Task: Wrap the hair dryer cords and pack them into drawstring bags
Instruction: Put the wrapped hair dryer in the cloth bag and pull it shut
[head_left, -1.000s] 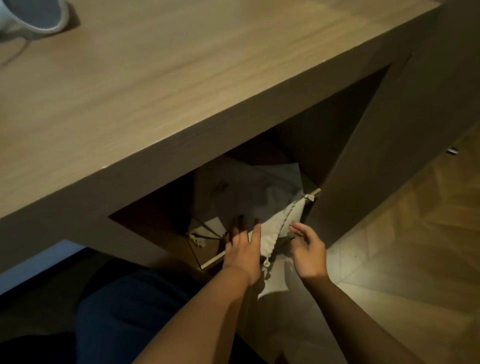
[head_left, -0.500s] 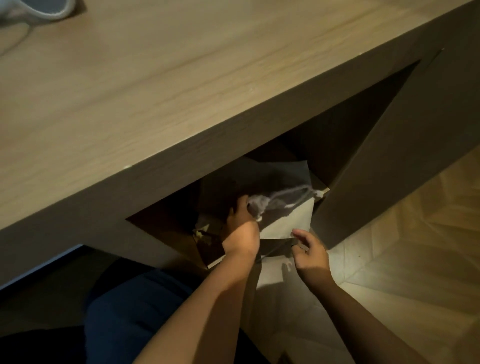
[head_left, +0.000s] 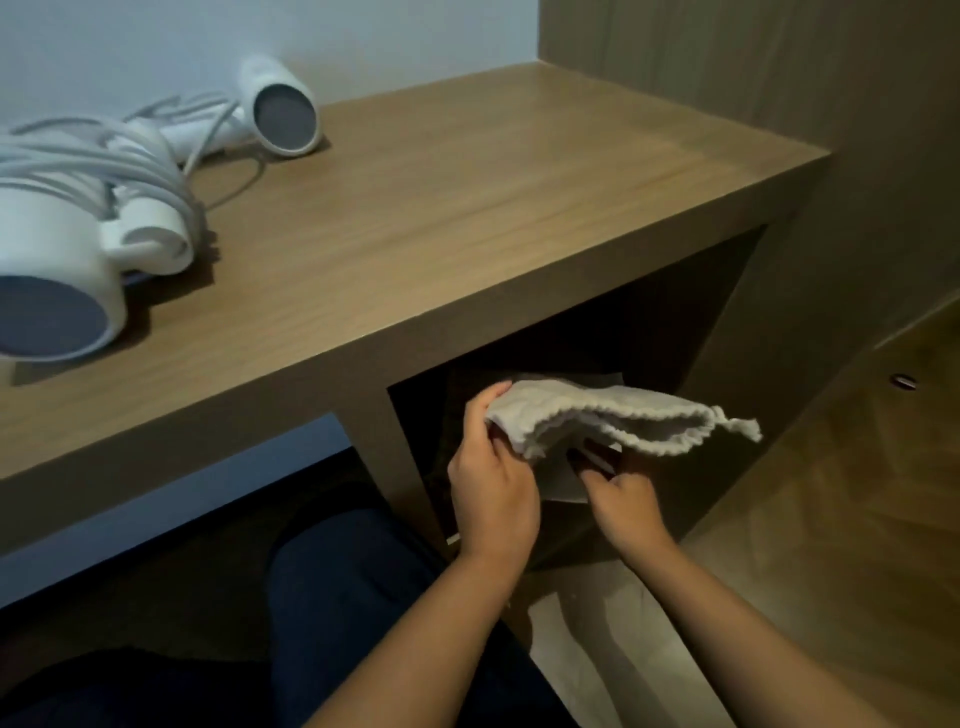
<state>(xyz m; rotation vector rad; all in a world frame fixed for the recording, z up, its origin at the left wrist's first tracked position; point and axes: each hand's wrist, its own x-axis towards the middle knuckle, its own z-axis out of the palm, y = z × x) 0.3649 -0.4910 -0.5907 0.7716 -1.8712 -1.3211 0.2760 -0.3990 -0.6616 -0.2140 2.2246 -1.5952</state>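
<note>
A pale grey drawstring bag (head_left: 613, 415) hangs in front of the open cubby under the desk. My left hand (head_left: 491, 478) grips its left end, fingers curled over the fabric. My right hand (head_left: 621, 493) pinches the underside of the bag, just right of the left hand. The bag's gathered mouth points right. On the desk top lie two white hair dryers: one (head_left: 57, 260) at the near left with its cord coiled round the handle, another (head_left: 275, 111) farther back with a loose cord.
The wooden desk (head_left: 467, 208) ends at a tall wood panel (head_left: 779, 78) on the right. The dark cubby (head_left: 649, 353) holds more pale fabric behind the bag. My dark-trousered legs (head_left: 337, 597) are below. Wood floor (head_left: 857, 519) lies to the right.
The bag has come out of the cubby and up in both hands. The view has lifted, so the desk top and both hair dryers now show.
</note>
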